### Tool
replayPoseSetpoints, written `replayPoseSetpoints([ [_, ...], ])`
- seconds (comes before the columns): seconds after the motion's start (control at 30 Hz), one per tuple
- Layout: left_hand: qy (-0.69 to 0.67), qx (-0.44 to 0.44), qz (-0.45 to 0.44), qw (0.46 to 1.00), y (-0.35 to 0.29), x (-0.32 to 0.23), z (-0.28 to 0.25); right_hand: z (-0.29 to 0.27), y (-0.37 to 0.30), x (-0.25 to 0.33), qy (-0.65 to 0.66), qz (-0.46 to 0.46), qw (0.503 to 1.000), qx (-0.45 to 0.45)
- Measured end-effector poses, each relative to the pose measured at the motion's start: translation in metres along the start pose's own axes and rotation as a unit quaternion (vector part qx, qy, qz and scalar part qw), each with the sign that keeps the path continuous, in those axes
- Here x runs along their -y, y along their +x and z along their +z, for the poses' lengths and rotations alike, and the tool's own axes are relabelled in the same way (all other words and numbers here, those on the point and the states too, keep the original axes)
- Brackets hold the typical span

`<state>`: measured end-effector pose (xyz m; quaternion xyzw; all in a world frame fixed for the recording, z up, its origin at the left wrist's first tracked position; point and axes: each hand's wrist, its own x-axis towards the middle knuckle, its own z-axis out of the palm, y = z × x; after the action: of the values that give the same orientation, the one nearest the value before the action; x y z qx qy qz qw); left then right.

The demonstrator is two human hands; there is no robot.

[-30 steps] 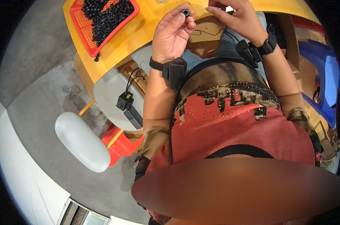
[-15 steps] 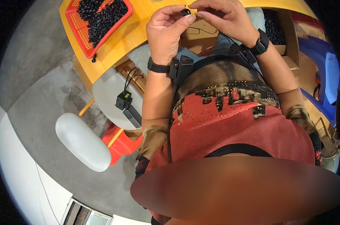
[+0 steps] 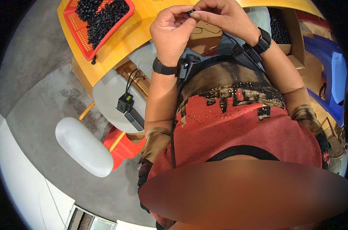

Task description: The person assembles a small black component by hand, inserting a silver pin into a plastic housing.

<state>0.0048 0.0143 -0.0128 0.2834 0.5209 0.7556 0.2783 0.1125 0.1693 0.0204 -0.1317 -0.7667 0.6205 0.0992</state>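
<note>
At the top of the view, my left hand (image 3: 173,32) is closed in a pinch on a small round black part (image 3: 191,12), held above the yellow table's near edge. My right hand (image 3: 229,19) meets it there, its thumb and forefinger pressed together at the same part and covering most of it. Whether the right fingers hold a second small piece is hidden. To the left of my hands, a red plastic basket (image 3: 130,17) holds a heap of similar small black parts (image 3: 105,23).
The yellow wooden table (image 3: 141,27) curves across the top. A cardboard box (image 3: 296,34) with black parts stands at the right, beside a blue plastic chair (image 3: 327,88). A grey-white chair (image 3: 108,99) at the left carries a black device (image 3: 126,102) with cables. A red stool (image 3: 122,149) stands below it.
My right hand has moved left, bringing its thumb and forefinger onto the black part. The part, plainly visible before, is now mostly covered. My left hand stays nearly in place.
</note>
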Motion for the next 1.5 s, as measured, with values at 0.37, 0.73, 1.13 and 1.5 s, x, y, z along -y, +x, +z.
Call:
replayPoseSetpoints([
  [0.37, -0.044, 0.006, -0.063, 0.997, -0.005, -0.009, 0.002, -0.006, 0.002, -0.026, 0.044, 0.058, 0.997, 0.039],
  [0.73, -0.027, -0.034, -0.037, 0.998, -0.003, -0.001, -0.002, 0.009, 0.010, -0.012, 0.032, 0.024, 0.999, 0.013],
  [1.13, -0.092, -0.067, -0.079, 0.990, 0.011, -0.002, -0.012, -0.043, 0.032, -0.013, -0.483, -0.152, 0.858, -0.088],
  [1.5, -0.111, -0.032, -0.111, 0.987, 0.012, -0.004, -0.015, -0.047, 0.090, -0.003, -0.459, -0.258, 0.838, -0.145],
])
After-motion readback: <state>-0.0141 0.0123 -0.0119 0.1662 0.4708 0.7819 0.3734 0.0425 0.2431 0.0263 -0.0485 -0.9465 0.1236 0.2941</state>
